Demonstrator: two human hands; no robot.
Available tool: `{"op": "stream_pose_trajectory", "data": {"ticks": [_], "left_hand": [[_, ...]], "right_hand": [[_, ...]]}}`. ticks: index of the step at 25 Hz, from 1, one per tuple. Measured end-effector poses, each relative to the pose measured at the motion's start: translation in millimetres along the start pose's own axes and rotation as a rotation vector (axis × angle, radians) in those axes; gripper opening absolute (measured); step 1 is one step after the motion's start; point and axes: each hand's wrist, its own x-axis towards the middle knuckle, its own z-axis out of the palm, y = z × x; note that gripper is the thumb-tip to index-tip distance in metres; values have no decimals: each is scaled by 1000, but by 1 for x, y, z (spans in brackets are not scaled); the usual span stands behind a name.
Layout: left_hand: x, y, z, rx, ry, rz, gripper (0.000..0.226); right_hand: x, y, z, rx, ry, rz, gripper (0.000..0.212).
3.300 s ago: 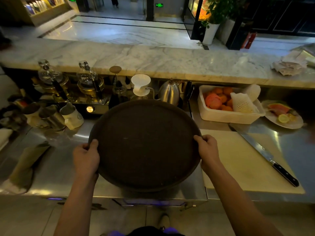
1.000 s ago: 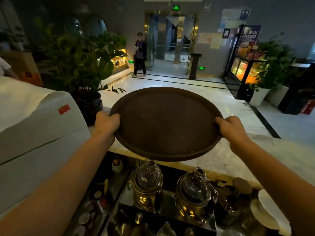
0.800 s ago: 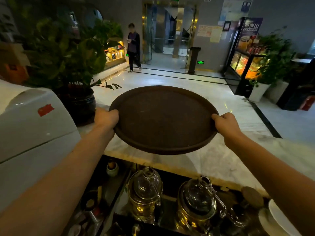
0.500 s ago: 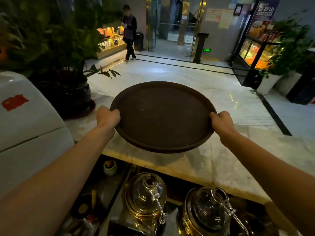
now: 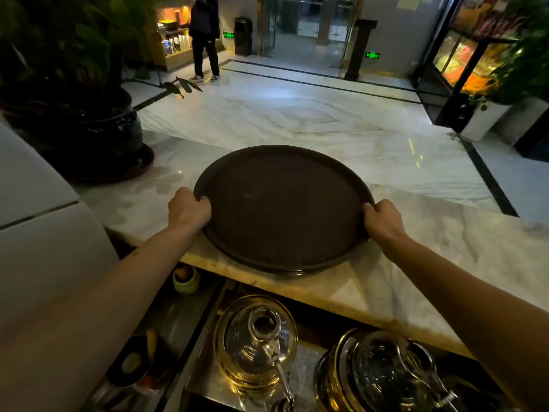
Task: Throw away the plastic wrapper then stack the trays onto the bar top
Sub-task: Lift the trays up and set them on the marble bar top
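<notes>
Brown tray (image 5: 282, 206) sits between my hands on bar top (image 5: 445, 233); left hand (image 5: 187, 208) and right hand (image 5: 383, 223) grip opposite rims, equally near.

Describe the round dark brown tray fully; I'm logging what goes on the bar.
The round dark brown tray is wide and shallow, with a low raised rim and a matte, faintly speckled face. It lies flat on the white marble bar top, near its front edge; a second rim seems to show beneath. The left hand and right hand grip opposite sides.
</notes>
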Motion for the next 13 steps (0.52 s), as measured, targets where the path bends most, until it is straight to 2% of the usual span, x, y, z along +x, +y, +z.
{"op": "stream_pose_trajectory", "data": {"ticks": [9, 13], "left_hand": [[2, -16, 17, 190, -4, 77, 32], [4, -22, 18, 232, 1, 73, 34]], "right_hand": [[-2, 12, 17, -161, -6, -24, 24], [-6, 10, 16, -334, -3, -76, 25]]}}
